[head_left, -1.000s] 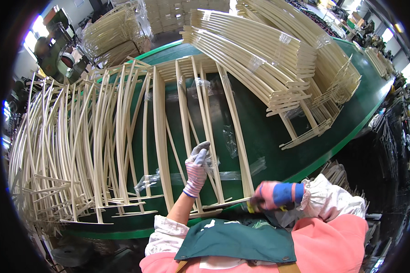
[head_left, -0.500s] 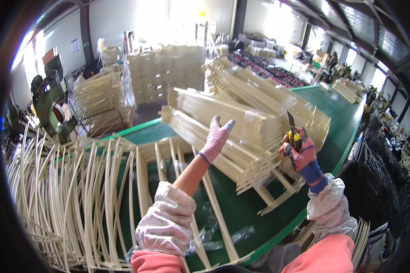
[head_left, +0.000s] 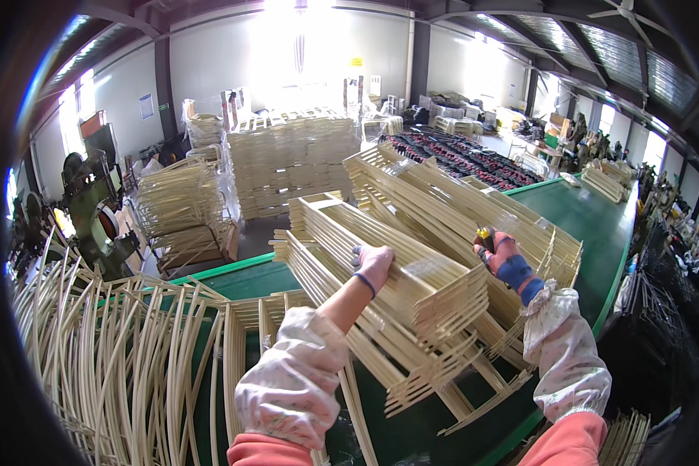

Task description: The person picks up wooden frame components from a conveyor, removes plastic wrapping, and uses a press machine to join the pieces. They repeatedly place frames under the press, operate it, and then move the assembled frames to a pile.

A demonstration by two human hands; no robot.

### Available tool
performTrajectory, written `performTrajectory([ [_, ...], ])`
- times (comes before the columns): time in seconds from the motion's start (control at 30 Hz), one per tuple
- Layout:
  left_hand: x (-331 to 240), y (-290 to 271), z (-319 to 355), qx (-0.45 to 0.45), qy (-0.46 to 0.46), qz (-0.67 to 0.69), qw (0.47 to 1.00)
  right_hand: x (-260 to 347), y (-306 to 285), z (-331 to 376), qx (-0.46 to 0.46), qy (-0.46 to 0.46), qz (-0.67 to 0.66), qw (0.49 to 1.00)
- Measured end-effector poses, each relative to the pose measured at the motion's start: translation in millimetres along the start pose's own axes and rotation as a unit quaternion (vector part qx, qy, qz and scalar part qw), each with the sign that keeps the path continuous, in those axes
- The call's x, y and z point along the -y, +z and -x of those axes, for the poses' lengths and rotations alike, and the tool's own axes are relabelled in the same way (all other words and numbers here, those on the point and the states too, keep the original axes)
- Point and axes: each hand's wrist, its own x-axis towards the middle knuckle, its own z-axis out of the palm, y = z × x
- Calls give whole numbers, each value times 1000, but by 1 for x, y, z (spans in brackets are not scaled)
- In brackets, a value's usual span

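One bundle of pale wooden frames (head_left: 408,252) lies over a lower bundle (head_left: 388,335) on the green bench (head_left: 579,208), its long axis slanting from far left to near right. The left hand (head_left: 374,268) is nearer, resting on this upper bundle; whether its fingers grip, I cannot tell. Just right of the bundle, the right hand (head_left: 508,259) is closed around a yellow-and-black tool (head_left: 485,236). Behind the bundle rests another stack (head_left: 423,193); left of it, loose curved sticks (head_left: 124,365) crowd together.
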Motion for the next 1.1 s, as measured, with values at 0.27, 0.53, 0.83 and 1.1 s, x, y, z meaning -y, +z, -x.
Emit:
performTrajectory([
  [0.27,36,-41,32,-22,111,122,986,-14,115,-74,278,63,61,957],
  [0.53,73,-51,31,28,119,198,973,-3,219,-106,176,65,142,972],
  [0.83,57,-89,10,283,17,507,814,103,183,-98,202,-73,233,948],
  [1.1,11,-152,93,178,54,425,886,222,110,-53,104,-182,200,957],
])
